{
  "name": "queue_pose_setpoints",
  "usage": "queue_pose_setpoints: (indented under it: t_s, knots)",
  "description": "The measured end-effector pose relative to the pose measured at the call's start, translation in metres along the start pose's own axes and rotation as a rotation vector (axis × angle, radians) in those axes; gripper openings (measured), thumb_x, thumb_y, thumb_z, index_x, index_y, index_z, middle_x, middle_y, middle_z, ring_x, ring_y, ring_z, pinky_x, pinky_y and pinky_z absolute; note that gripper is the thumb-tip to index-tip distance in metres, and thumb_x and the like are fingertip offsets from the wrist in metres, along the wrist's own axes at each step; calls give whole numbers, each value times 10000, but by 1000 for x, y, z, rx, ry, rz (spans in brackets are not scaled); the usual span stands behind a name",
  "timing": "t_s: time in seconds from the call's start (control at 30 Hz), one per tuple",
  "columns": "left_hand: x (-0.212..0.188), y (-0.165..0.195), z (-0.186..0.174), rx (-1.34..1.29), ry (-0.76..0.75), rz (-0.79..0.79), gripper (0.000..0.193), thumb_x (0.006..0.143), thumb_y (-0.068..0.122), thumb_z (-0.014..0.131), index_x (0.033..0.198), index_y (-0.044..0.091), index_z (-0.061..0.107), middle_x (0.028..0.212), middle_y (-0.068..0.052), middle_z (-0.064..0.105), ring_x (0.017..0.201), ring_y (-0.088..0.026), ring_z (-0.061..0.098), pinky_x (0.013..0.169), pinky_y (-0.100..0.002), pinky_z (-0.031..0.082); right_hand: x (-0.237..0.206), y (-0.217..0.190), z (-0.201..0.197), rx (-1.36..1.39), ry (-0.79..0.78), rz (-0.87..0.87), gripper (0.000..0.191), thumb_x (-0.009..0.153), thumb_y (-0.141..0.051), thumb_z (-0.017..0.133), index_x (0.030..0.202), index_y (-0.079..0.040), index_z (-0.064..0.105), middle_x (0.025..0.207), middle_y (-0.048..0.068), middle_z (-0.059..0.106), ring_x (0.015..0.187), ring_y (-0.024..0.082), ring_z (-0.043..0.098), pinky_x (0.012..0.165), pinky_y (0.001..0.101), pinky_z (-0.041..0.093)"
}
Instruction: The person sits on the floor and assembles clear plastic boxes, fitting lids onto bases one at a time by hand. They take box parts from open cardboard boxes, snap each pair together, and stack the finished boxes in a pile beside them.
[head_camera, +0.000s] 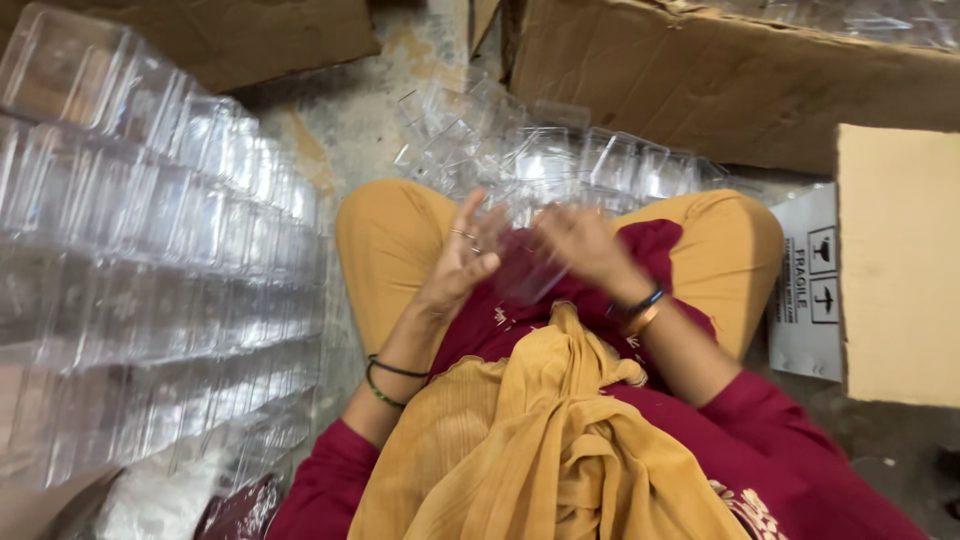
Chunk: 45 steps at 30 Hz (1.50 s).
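Clear plastic box (525, 265) sits over my lap, just near of the loose box pile (560, 160). Left hand (462, 262) and right hand (585, 245) both pinch its edges. Judged light, thin-walled, slick, crackable; corners seem the safest hold.

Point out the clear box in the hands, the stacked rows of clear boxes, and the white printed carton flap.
clear box (522, 268), head view, on its lower wall between both hands.
stacked rows of clear boxes (150, 240), head view, mid-stack.
white carton flap (805, 320), head view, its printed face.
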<state>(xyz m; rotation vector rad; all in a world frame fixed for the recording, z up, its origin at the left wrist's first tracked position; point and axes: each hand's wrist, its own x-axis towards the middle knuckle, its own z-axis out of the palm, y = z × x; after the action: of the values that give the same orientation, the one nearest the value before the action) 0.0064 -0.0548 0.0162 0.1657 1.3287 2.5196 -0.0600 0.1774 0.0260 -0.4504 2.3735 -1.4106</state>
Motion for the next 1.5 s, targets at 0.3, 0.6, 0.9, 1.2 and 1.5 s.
queue_pose_setpoints:
  t_s: [0.3, 0.6, 0.9, 1.2, 1.5]
  knots:
    - [-16, -8, -13, -533, 213, -33, 803, 858, 369, 835, 1485, 70, 431, 1364, -126, 538, 1301, -281, 529, 1177, -483, 417, 50, 57, -24, -401, 214, -152, 228, 1005, -247, 669, 1045, -38, 751, 944, 163, 747, 808, 288, 724, 724, 418, 575]
    - [-55, -4, -19, -651, 299, 5, 663, 850, 476, 791, 1338, 104, 540, 1304, -118, 596, 1252, -281, 573, 1126, -500, 453, 128, 90, 1, -954, -189, 70, 308, 864, -268, 753, 1094, -67, 716, 1138, 193, 700, 1099, 395, 659, 1042, 618, 415]
    - [-28, -13, -26, -600, 303, -97, 557, 882, 469, 767, 1265, 110, 581, 1281, -124, 597, 1225, -283, 584, 1078, -486, 469, 48, 82, -41, -592, 438, -284, 235, 902, -100, 691, 1118, -12, 673, 1040, 173, 656, 966, 367, 643, 862, 450, 506]
    - [-1, -12, -1, -629, 171, -108, 597, 885, 466, 769, 1319, 113, 561, 1337, -134, 581, 1251, -286, 577, 1093, -477, 468, -50, 83, -13, -764, 164, -335, 394, 771, -298, 835, 1022, -31, 692, 1264, 195, 533, 1203, 389, 497, 1009, 549, 389]
    - [-34, -10, -3, -653, 192, -93, 598, 867, 489, 765, 1293, 116, 571, 1315, -135, 587, 1266, -299, 578, 1123, -490, 456, -11, 110, -6, -684, 295, -71, 697, 693, -509, 913, 1073, 7, 637, 1524, 388, 316, 1357, 515, 400, 1091, 600, 372]
